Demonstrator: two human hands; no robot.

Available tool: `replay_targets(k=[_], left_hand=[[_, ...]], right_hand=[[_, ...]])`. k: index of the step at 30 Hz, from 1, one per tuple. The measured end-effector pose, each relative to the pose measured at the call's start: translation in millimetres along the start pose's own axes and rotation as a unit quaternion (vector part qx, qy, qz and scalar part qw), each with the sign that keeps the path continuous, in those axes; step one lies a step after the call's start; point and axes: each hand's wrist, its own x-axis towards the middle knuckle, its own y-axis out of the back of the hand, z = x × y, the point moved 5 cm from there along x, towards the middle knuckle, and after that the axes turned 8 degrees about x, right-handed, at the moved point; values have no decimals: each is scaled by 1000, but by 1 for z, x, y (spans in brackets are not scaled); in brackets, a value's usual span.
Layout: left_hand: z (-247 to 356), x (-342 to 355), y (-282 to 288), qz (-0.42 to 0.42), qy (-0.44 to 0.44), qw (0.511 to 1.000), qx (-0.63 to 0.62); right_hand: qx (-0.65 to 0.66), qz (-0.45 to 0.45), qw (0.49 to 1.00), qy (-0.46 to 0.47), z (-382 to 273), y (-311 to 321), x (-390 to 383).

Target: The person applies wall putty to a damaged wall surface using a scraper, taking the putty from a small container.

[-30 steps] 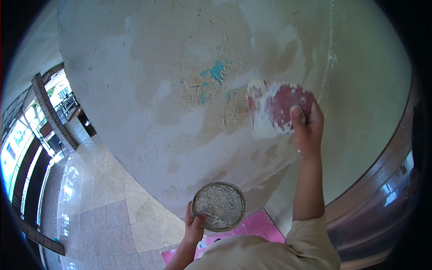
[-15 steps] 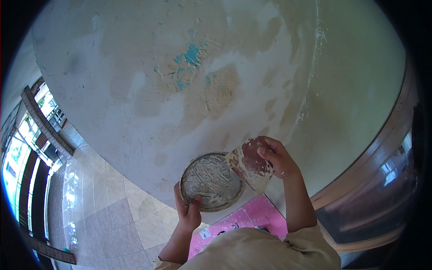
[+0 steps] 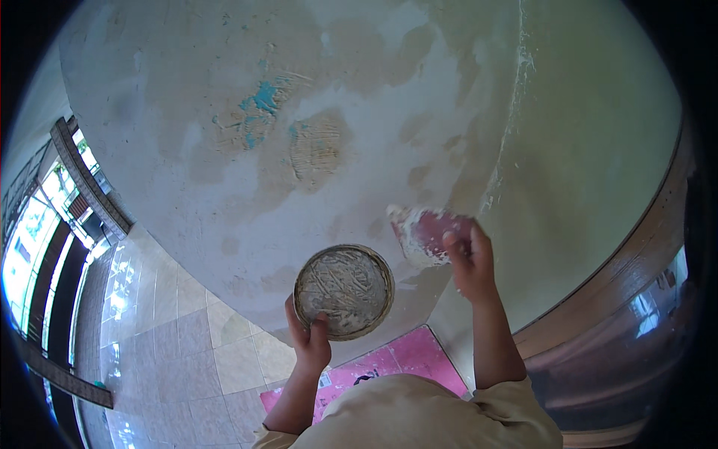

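Note:
My left hand grips the rim of a shallow round pan, its thumb over the near edge. Grey-white putty is smeared in ridges across the inside of the pan. In my right hand is a reddish-brown flat scraper, pinched between thumb and fingers, its left edge caked with pale putty. The scraper is apart from the pan, up and to its right, close in front of the wall. A patch of ridged putty marks the wall, beside a bare turquoise patch.
A pale crack line runs down the wall's corner to a greenish wall. A wood-framed dark glossy panel stands at the right. Below lie a pink sheet and a tiled floor. Bright openings are at left.
My right hand has lifted the scraper off the pan's rim, moving it up and right. The pan has shifted slightly left and up. The view has turned a little, so the wall patches sit further left.

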Motion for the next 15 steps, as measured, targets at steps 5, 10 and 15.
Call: replay_targets(k=[5, 10, 15], left_hand=[[3, -5, -2, 28, 30, 997, -59], [5, -7, -10, 36, 4, 999, -10], [10, -12, -45, 50, -17, 998, 28]], right_hand=[[-43, -104, 983, 144, -13, -19, -20], [-179, -152, 939, 251, -20, -27, -27], [-230, -160, 933, 226, -13, -10, -21]])
